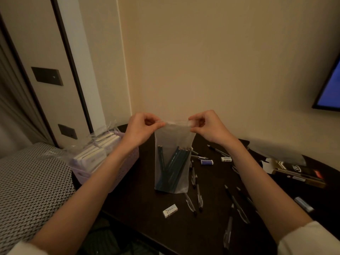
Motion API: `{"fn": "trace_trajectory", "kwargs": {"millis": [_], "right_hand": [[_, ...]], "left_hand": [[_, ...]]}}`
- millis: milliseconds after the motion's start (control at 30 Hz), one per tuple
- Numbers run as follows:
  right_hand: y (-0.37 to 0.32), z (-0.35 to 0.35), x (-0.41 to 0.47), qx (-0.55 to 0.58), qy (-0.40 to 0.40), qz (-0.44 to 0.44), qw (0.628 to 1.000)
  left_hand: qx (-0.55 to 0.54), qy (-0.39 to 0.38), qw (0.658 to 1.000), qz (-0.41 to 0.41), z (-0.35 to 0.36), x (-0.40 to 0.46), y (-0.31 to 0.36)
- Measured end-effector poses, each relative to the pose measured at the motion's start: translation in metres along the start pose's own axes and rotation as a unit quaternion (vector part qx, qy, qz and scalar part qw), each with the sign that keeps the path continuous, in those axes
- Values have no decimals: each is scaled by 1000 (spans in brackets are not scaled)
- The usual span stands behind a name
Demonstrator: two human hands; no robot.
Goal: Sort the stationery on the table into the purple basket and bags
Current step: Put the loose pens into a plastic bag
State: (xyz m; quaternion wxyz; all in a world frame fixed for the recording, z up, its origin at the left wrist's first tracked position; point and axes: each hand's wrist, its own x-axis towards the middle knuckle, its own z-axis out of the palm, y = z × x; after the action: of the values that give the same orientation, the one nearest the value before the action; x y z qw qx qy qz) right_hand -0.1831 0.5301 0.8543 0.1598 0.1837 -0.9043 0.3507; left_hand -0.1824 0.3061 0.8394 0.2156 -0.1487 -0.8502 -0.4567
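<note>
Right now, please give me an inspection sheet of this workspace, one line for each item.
Surface: dark wooden table, partly covered.
Job's things: translucent plastic bag of dark green pencils, bottom on the table; purple perforated basket holding white flat packs.
Clutter: loose pens, small white erasers, an open dark cardboard box, an empty clear bag.
Grippers: left hand and right hand each pinch the bag's top edge.
Cables: nothing seen.
Surroundings: beige wall, blue screen, patterned cushion.
</note>
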Motion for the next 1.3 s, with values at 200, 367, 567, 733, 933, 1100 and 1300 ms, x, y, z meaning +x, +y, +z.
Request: {"fn": "trace_trajectory", "kwargs": {"millis": [200,367,567,733,933,1100,1300], "right_hand": [[4,-1,-1,61,16,36,997],[10,4,-4,206,-18,99,973],[16,24,-1,251,35,159,954],[17,29,0,250,16,162,955],[19,20,-6,339,-54,163,925],[23,14,-12,282,-91,122,947],[16,15,-9,172,-66,90,979]], "left_hand": [[-59,12,998,-9,3,-3,-3],[-88,6,996,-23,6,-1,-11],[-76,20,995,-64,12,1,-14],[-123,6,985,-123,17,5,-16],[-165,28,963,-212,26,8,-19],[-183,14,948,-261,29,8,-14],[-115,-37,956,-266,26,14,-13]]}}
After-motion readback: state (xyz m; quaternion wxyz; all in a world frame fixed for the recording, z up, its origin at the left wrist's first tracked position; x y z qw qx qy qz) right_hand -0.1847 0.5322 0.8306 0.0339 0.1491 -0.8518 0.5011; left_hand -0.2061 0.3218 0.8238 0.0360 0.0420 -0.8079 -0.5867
